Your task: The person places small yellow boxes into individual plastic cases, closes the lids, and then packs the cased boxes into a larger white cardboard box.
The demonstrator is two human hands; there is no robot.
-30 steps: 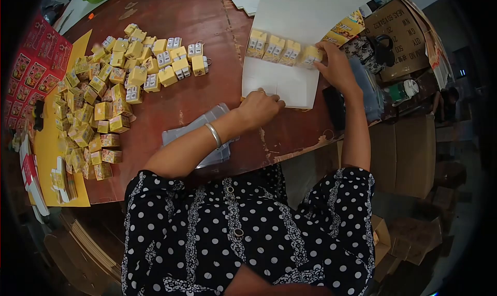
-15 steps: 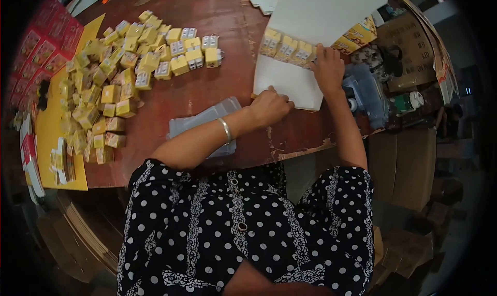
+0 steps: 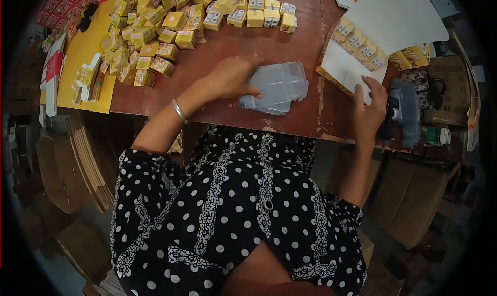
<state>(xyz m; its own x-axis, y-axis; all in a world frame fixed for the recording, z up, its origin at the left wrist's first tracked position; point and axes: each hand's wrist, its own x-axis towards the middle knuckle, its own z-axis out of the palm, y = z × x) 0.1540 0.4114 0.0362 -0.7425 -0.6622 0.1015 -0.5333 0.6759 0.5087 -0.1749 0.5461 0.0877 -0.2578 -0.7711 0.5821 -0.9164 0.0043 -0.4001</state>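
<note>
My left hand (image 3: 235,78) reaches over the left end of a stack of clear plastic trays (image 3: 282,86), its thumb and fingers spread apart at the edges. On the right, my right hand (image 3: 371,104) has its thumb and fingertips around the near corner of an open display box (image 3: 344,67) with a white inside and a yellow printed side. A row of small yellow boxes (image 3: 357,45) stands across this box, in front of its large raised white lid (image 3: 398,14).
A heap of small yellow boxes (image 3: 150,34) covers the table's far left, some on a yellow sheet (image 3: 98,97). Clear plastic packs (image 3: 409,107) and a cardboard carton (image 3: 450,89) stand at right. The red-brown tabletop's (image 3: 207,120) chipped front edge runs close to my body.
My left hand has left the display box's near side and moved over to the plastic trays. My right hand has slid from the small boxes to the near corner. The view has shifted.
</note>
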